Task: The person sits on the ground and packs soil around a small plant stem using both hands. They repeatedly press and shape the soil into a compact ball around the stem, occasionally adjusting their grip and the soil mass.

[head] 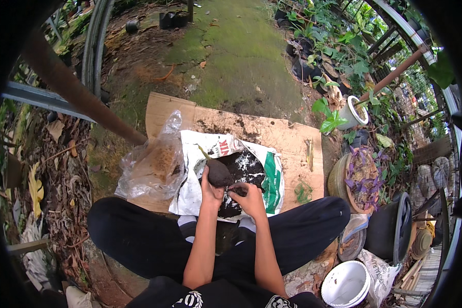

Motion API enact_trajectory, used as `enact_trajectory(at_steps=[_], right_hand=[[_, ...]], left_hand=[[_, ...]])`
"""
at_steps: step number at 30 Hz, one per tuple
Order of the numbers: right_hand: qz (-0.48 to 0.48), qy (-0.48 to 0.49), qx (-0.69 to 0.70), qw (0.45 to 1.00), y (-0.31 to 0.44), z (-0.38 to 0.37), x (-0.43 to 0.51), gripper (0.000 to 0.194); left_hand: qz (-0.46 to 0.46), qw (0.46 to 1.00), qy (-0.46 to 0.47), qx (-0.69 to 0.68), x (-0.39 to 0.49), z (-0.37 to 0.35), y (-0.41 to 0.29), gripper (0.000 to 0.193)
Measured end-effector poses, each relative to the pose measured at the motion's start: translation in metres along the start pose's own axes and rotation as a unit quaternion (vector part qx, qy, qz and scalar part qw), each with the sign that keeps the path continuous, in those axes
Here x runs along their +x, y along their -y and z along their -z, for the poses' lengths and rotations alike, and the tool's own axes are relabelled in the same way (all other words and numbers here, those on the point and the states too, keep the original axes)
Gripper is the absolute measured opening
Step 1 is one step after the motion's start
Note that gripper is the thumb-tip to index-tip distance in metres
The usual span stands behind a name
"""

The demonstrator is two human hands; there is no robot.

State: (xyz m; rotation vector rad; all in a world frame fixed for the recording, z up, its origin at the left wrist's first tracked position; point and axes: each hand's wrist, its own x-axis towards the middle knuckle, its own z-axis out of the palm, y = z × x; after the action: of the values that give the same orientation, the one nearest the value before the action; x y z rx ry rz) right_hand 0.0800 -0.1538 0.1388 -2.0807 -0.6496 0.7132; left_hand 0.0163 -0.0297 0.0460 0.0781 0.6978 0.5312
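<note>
My left hand (212, 191) cups a rounded ball of dark soil (219, 174) from below. A yellow-green stem (203, 151) sticks out of the ball's upper end. Close to the ball's lower right side, my right hand (249, 197) has its thumb and fingers curled together around a dark clump that looks like soil. Beneath both hands lies an opened white and green printed sack (275, 184), which bears writing. Dark soil mixed with white material (248, 166) spreads over it, partly hidden by my hands.
Flattened cardboard (296, 144) lies under the sack. Clear plastic sheeting (150, 169) is on its left; thin dry sticks (310, 156) and tangled green string (303, 192) are on its right. Potted plants (337, 177), a black bucket (383, 229) and white pots (346, 283) stand to the right. A rusty pole (84, 92) slants at left.
</note>
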Motion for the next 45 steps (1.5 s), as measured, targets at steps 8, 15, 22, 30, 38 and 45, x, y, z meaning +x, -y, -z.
enact_trajectory(at_steps=[8,15,22,30,38,45], right_hand=[[0.114,0.049,-0.031,0.992,0.05,-0.008,-0.018,0.039],[0.112,0.011,-0.064,0.992,0.034,-0.021,-0.024,0.029],[0.048,-0.08,0.002,0.996,0.025,-0.005,-0.023,0.023],[0.07,-0.092,-0.009,0.993,0.027,-0.009,-0.016,0.03],[0.053,-0.054,0.032,0.997,0.028,-0.004,-0.016,0.03],[0.013,-0.088,0.097,0.991,0.028,-0.001,-0.013,0.027]], left_hand=[[0.008,1.0,0.015,0.006,-0.001,-0.003,0.008,0.046],[0.021,0.999,0.005,-0.027,-0.009,-0.016,0.005,0.041],[0.043,0.999,0.0,0.02,-0.011,-0.016,0.001,0.041],[0.045,0.999,-0.004,0.004,-0.013,-0.009,0.005,0.04],[0.043,0.999,-0.027,0.018,-0.011,-0.005,0.006,0.037],[0.083,0.996,-0.017,0.023,-0.008,-0.009,-0.001,0.044]])
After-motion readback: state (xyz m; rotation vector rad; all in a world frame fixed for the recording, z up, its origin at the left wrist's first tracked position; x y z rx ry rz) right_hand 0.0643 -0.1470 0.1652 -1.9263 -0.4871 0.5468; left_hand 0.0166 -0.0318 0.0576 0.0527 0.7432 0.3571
